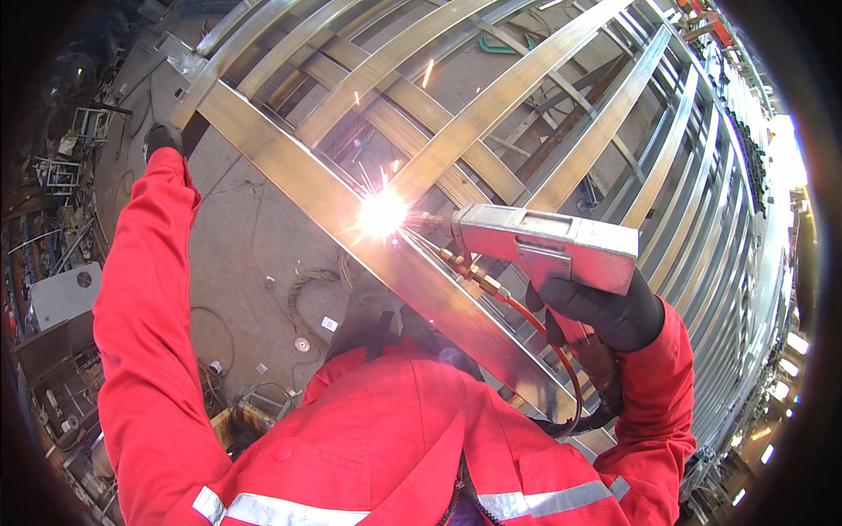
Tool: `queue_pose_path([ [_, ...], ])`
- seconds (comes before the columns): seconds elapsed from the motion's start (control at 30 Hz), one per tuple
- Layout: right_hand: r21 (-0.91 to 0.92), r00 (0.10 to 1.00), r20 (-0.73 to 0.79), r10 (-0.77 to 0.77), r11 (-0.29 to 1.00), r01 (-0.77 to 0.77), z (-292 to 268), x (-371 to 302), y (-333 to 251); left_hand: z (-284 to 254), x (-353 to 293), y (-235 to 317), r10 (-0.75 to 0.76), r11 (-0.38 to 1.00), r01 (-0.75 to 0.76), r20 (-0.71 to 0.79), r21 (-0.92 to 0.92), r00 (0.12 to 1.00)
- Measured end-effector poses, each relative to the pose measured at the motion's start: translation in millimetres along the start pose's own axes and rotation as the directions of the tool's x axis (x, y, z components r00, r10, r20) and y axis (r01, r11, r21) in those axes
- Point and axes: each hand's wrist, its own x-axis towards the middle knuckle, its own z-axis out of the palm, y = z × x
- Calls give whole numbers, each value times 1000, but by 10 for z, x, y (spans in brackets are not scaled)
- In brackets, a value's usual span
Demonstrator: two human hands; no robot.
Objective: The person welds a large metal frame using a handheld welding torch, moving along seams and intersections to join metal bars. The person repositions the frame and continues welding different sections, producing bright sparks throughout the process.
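My right hand point(605, 311), in a black glove, grips a handheld welding gun point(561, 241) with a silver boxy body. Its nozzle reaches left to a bright white weld spot point(382, 213) throwing sparks. That glare lies where a slat point(474, 114) meets the long flat bar point(289, 167) of a metal frame, and it hides the joint itself. Brass fittings point(474, 276) and a red hose point(548, 337) run below the gun. Far left, my dark-gloved left hand point(164, 138) is at the frame's corner, against a bar's end; its fingers are hidden.
Parallel metal slats point(658, 131) extend across the right side. Beneath the frame, a grey floor point(237, 228) carries a coiled rope point(307, 289) and small scraps. Green clamps point(500, 46) lie among the far bars. Clutter and a pale panel point(66, 294) stand along the left.
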Motion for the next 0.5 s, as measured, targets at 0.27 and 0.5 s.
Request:
queue_pose_path([
  [0.27,-40,1000,14,-25,999,25,-31,-7,27,-71,-87,70,-122,979,119,-8,-167,992],
  [0.5,-23,1000,19,-23,999,23,-31,-6,39,-101,-111,66,-104,988,101,-15,-115,995],
])
